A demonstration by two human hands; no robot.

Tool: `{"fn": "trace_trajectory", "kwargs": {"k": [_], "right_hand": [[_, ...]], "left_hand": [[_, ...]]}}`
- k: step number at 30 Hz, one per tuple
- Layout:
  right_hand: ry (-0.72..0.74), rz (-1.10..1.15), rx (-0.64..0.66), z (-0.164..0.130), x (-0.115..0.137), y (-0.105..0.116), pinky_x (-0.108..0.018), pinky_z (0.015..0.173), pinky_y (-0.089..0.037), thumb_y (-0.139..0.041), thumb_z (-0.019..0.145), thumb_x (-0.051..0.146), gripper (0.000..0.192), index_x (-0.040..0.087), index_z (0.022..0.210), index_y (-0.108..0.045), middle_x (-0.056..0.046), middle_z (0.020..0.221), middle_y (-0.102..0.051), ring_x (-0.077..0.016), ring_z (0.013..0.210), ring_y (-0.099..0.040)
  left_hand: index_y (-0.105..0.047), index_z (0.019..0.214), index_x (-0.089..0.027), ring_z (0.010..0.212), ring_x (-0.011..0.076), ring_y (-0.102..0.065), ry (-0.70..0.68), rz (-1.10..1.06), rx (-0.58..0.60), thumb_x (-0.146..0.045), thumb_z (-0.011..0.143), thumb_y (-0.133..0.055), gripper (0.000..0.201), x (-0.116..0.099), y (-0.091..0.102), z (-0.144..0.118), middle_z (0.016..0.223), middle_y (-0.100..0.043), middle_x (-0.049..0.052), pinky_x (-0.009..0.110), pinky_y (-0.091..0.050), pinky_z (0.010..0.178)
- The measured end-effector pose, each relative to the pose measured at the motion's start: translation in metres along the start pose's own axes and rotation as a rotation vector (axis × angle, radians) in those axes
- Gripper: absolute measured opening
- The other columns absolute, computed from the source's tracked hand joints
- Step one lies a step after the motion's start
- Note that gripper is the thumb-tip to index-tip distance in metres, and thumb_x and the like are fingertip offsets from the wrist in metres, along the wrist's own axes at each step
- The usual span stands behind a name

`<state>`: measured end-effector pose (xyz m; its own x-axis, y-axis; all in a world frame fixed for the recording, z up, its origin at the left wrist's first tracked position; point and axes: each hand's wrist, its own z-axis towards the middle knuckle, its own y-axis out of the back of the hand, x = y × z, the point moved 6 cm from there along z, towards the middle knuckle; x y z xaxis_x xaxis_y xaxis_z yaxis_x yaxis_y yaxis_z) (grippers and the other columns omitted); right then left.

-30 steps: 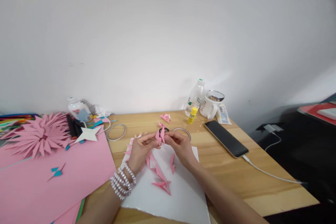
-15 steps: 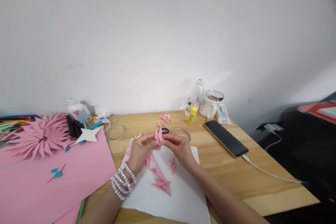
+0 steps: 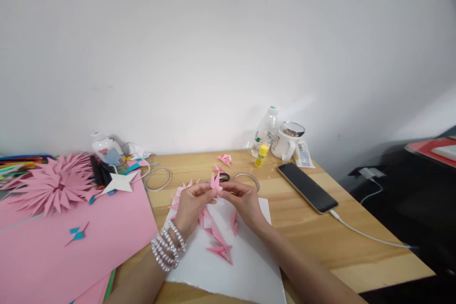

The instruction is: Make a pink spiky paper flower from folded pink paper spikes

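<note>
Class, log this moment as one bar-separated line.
left hand: pinching folded pink piece | right hand: pinching same piece | below: white sheet | glue stick: standing

Pearly, multi-strand left-wrist bracelet (image 3: 166, 249)

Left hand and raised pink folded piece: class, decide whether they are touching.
Touching. The head view shows the left hand with its fingers pinching the pink folded piece near its lower end.

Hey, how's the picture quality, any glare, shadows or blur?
Head view: pale glare on the wall right of the plastic bottle, soft shadow to the bottle's left; head view: held pink paper piece slightly soft, print on the glue stick too blurred to read.
</note>
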<state>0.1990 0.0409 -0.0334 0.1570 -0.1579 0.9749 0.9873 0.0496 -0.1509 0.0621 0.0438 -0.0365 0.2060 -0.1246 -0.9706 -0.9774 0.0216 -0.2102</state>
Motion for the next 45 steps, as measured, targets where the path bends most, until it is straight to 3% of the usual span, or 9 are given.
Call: {"fn": "trace_trajectory", "kwargs": {"k": [5,14,30,45], "right_hand": [[-0.013,0.035,-0.029,0.000,-0.005,0.001,-0.032,0.066,-0.051,-0.074,0.059,0.028,0.017,0.022,0.074,-0.071,-0.003,0.073,-0.069,-0.0190,0.068,-0.063],[-0.003,0.020,-0.059,0.001,-0.009,0.003,-0.032,0.065,-0.052,-0.075,0.057,0.029,0.016,0.023,0.071,-0.071,-0.002,0.071,-0.069,-0.0187,0.066,-0.063],[-0.082,0.071,-0.063,0.002,-0.013,0.003,-0.031,0.064,-0.050,-0.077,0.052,0.030,0.019,0.022,0.068,-0.071,-0.001,0.067,-0.069,-0.0175,0.062,-0.061],[-0.127,0.164,0.089,0.002,-0.011,-0.005,-0.029,0.065,-0.051,-0.075,0.056,0.027,0.022,0.017,0.074,-0.069,-0.003,0.072,-0.069,-0.0161,0.065,-0.063]], "left_hand": [[-0.069,0.084,-0.013,0.065,0.0134,-0.060,0.005,-0.070,0.054,-0.021,0.058,-0.074,0.027,0.000,-0.003,-0.001,0.070,-0.068,0.005,0.025,-0.050,0.061],[-0.069,0.085,-0.013,0.071,0.0147,-0.061,0.019,-0.068,0.169,-0.026,0.068,-0.067,0.021,-0.003,-0.010,-0.003,0.081,-0.068,0.007,0.028,-0.050,0.071],[-0.068,0.065,-0.011,0.064,0.0145,-0.059,0.056,-0.074,0.096,-0.029,0.061,-0.072,0.019,-0.004,-0.008,-0.004,0.066,-0.066,0.005,0.028,-0.050,0.067],[-0.067,0.060,-0.013,0.049,0.0112,-0.054,-0.036,0.139,0.030,-0.029,0.064,-0.068,0.016,-0.008,-0.003,-0.004,0.056,-0.065,0.003,0.023,-0.044,0.052]]}}
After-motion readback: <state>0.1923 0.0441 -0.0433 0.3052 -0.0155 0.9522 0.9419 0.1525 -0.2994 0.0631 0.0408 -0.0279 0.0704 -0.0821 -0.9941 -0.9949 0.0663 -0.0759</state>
